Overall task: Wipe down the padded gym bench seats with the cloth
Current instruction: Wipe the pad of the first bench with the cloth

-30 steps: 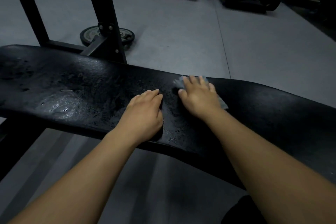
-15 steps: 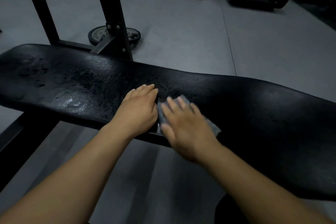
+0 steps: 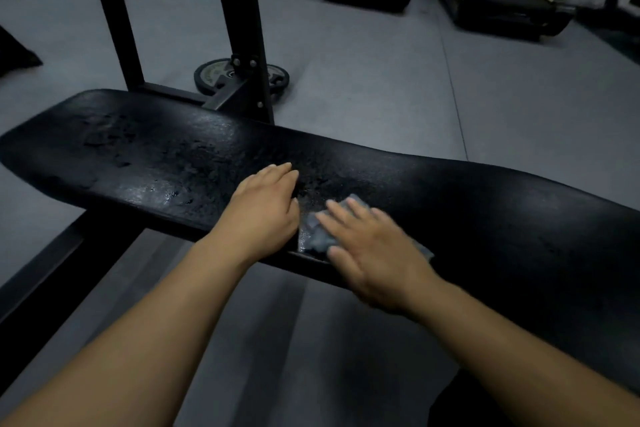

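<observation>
Head view: your right hand (image 3: 374,253) lies flat with fingers straight, pressing the grey cloth (image 3: 317,236) onto the near edge of the black bench pad (image 3: 156,156) (hand is blurred). Your left hand (image 3: 263,215) rests flat on the pad just beside the cloth, fingers relaxed, gripping nothing. Pad glistens wet left of it. Weight plate (image 3: 214,74) lies on the floor behind the bench frame.

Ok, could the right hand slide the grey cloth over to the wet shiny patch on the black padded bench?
Probably not straight across: the left hand rests flat on the black padded bench beside the grey cloth, between the right hand and the wet shiny patch.
</observation>
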